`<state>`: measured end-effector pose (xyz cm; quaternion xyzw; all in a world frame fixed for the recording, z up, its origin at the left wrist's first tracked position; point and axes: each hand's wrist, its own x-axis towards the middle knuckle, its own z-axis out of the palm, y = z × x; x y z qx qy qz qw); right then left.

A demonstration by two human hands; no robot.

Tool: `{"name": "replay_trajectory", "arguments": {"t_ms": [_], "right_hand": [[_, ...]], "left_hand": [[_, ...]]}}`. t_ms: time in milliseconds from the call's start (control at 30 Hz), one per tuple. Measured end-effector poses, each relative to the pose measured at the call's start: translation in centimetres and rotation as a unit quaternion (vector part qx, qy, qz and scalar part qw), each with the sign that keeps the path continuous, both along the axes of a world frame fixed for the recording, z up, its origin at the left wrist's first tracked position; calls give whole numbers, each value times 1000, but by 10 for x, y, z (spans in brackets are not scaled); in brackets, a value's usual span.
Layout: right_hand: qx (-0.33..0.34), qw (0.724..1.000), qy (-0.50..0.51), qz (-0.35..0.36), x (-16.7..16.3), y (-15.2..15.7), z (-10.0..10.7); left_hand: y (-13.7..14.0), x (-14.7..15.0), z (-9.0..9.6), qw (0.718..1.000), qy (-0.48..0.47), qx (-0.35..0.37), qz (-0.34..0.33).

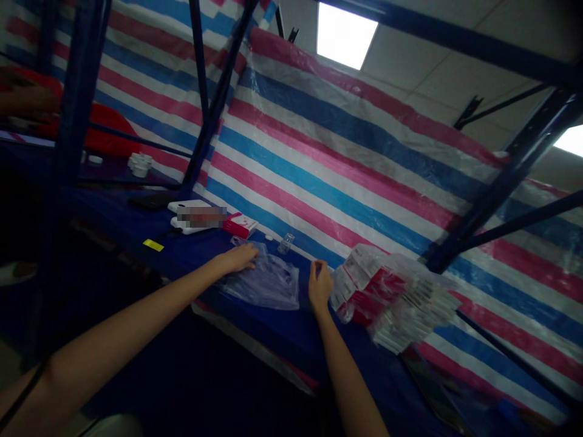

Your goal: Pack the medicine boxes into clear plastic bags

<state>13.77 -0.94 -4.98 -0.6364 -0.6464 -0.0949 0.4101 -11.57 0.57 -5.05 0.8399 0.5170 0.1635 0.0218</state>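
A crumpled clear plastic bag (273, 284) lies on the blue shelf top. My left hand (241, 257) is at its upper left part, with the fingers bent onto the film. To the right of the bag, my right hand (320, 284) is raised with thumb and fingertips brought together; whatever is between them, if anything, is too small to make out. Close beside that hand stands a plastic-wrapped stack of white and red boxes (373, 285). Behind the bag are a small clear container (286, 243), a white cap (269, 237) and a red and white box (241, 225).
White items (191, 206), partly blurred out, and a yellow label (153, 245) are at the left. Blue metal posts (75, 109) frame the shelf, with a striped sheet (319, 164) behind. Another person's arm (27, 97) and white caps (140, 164) appear farther left.
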Motion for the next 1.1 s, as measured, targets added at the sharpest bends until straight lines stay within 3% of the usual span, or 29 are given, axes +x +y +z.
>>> {"name": "replay_trajectory", "arguments": {"t_ms": [133,233,300,367,433,500,567,633,767,867,967,1033,1100], "right_hand": [[-167,979,-50,102,-4,-5,3],[-205,960,-87,170,1,-4,1],[-180,964,-126,150,9,-2,-3],[-119,976,-163,84,15,-1,-6],[-45,984,-172,26,17,-3,-7],[6,989,-150,6,14,-6,-3],[4,993,-110,41,7,-12,2],[-59,987,-80,126,-1,-19,5],[-167,942,-112,269,-11,-26,1],[-153,937,-123,289,-12,-24,-2],[-123,946,-112,277,-11,-21,0],[-98,954,-105,265,-11,-22,3],[-81,957,-99,261,-11,-24,4]], "left_hand": [[-7,14,3,995,6,32,96],[-14,28,20,994,2,28,105],[-21,35,32,995,-1,25,95],[-30,38,37,999,-8,18,39],[-40,39,33,999,-14,20,-31],[-49,36,22,998,4,52,-48],[-52,30,10,994,46,101,3],[-50,23,-1,988,76,120,63],[-38,4,-6,990,80,78,81],[-39,-1,3,990,71,96,80],[-59,16,7,967,22,225,116],[-77,37,2,951,7,301,65],[-91,60,-6,951,44,303,-51]]}}
